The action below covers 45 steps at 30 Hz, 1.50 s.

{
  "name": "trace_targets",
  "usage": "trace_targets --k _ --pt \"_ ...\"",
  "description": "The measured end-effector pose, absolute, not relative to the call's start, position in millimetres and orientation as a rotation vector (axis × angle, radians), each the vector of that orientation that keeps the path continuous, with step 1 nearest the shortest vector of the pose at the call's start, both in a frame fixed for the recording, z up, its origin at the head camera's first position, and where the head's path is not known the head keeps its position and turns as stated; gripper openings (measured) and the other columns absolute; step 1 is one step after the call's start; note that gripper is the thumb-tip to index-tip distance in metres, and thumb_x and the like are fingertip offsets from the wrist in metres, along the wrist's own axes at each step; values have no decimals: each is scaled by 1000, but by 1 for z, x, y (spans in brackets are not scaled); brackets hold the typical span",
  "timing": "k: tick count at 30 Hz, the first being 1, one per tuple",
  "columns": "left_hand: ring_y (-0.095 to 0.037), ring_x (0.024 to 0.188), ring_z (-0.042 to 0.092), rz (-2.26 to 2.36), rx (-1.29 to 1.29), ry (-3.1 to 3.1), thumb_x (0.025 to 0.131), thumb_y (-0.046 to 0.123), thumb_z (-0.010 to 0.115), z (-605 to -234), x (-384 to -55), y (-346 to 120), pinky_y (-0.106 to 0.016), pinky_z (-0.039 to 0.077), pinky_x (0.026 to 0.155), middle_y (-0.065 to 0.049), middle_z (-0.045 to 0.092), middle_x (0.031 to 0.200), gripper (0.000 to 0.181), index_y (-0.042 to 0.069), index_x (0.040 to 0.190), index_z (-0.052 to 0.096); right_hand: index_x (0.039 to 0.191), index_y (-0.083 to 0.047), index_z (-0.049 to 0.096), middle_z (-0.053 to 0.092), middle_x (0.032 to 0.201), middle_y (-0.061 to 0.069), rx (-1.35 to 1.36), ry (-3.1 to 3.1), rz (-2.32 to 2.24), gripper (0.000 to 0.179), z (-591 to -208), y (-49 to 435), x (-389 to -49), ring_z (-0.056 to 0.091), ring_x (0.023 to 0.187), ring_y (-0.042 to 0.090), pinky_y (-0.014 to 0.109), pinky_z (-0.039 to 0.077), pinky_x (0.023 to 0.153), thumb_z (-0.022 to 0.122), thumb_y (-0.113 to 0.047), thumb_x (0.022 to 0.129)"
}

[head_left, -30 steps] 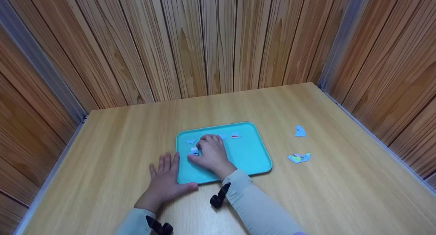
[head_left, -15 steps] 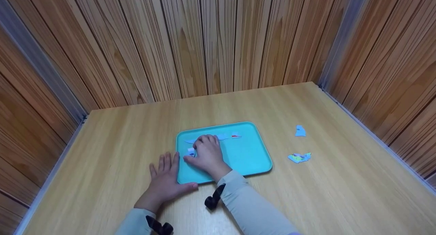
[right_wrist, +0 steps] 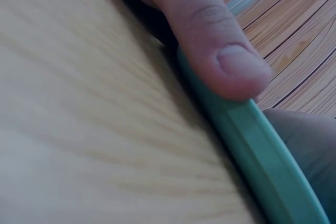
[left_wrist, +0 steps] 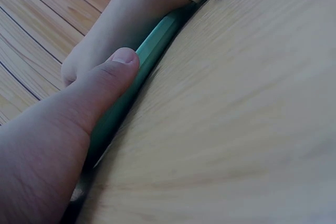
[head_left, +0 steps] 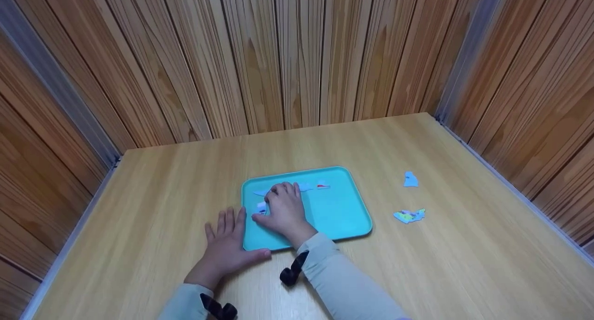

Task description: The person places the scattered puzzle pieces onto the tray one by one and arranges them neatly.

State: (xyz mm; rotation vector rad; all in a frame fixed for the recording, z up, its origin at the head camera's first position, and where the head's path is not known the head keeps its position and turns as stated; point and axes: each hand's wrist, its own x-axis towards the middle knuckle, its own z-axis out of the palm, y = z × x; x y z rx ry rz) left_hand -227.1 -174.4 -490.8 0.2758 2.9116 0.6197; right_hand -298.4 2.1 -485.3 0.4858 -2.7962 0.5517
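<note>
My right hand [head_left: 284, 213] is over the left part of a turquoise tray [head_left: 338, 218], fingers bent down. Between its thumb and index finger it holds a small white-and-blue printed piece [head_left: 261, 208], partly hidden and lying low at the tray floor. My left hand [head_left: 227, 246] lies with fingers spread at the tray's front left corner. Its thumb [left_wrist: 113, 72] touches the tray's front rim, seen in both wrist views. Behind the right fingers, thin blue pieces [head_left: 305, 187] and a white piece with a red streak [head_left: 323, 186] lie near the tray's back edge.
On the wooden table [head_left: 176, 185], right of the tray, lie a plain blue piece [head_left: 410, 179] and a larger multicoloured one [head_left: 409, 215] with jagged edges. Wood-panelled walls [head_left: 297, 55] stand behind the table and on both sides.
My right hand has slid slightly left with the small white-and-blue piece, uncovering more of the blue pieces behind it. The left hand has stayed in place.
</note>
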Motion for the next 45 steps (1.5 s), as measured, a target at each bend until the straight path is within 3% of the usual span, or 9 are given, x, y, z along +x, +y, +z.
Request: trace_targets --k 9,17,22,34,45 --pt "-43 152 -16 614 288 2910 72 91 55 -490 -227 -176 -71 -20 109 -22 -8 168 131 13 163 2 124 -14 71 57 135 6 487 -2815 652 63 -482 20 -298 43 135 28 54 15 122 70 -63 85" --pt "-41 152 -19 624 280 2910 70 92 55 -489 -228 -180 -68 -24 109 -19 -13 167 134 15 163 -2 120 -13 71 60 133 6 376 -2731 766 51 -474 78 -310 46 131 29 47 34 113 72 -54 89" --pt "-41 152 -18 623 288 2926 69 93 55 -490 -229 -182 -68 -22 109 -20 -12 167 135 14 163 -1 118 -10 70 63 127 9 308 -2675 818 47 -472 126 -317 49 129 33 48 36 110 74 -47 89" --pt "-41 152 -18 675 284 2914 69 92 57 -491 -230 -179 -69 -22 109 -21 -10 168 135 14 164 1 125 -2 67 60 130 22 136 -2661 762 50 -472 240 -325 48 128 44 58 36 108 70 -41 93" --pt "-41 152 -17 674 292 2902 69 92 56 -491 -228 -176 -69 -21 109 -20 -10 168 135 15 164 1 134 3 57 51 137 31 -42 -2730 657 63 -479 321 -315 41 129 52 65 26 109 67 -44 94"
